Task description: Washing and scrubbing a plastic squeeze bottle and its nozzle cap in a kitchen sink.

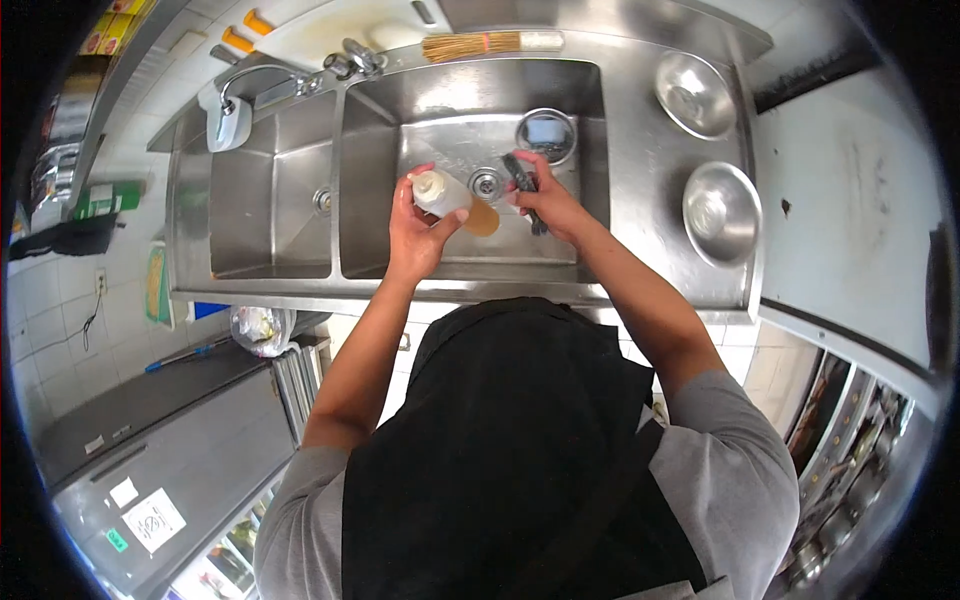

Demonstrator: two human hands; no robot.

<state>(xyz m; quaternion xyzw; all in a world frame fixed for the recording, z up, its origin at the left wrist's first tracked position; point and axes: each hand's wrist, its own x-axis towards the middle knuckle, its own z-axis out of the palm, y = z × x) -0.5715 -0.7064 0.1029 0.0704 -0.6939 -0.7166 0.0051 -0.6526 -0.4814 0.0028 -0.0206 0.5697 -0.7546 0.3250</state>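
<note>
Over the right-hand sink basin [427,259], my left hand [417,240] grips a translucent squeeze bottle [450,196] with a pale top. The bottle is tilted, and its far part looks amber-brown. To its right, my right hand [546,196] holds a dark, ridged, elongated thing [523,176], slightly blurred; its exact kind cannot be told. Between the hands, on the basin floor, shows the metal drain [486,182]. A round metal bowl [566,148] with a light blue block or sponge [546,132] in it sits at the basin's back right.
A bundled straw brush [487,45] lies on the ledge behind the basin. Two steel bowls [694,94] [721,214] rest on the right drainboard. A second basin [247,187] is at left, with a faucet [259,69] and a white container [229,127] behind it.
</note>
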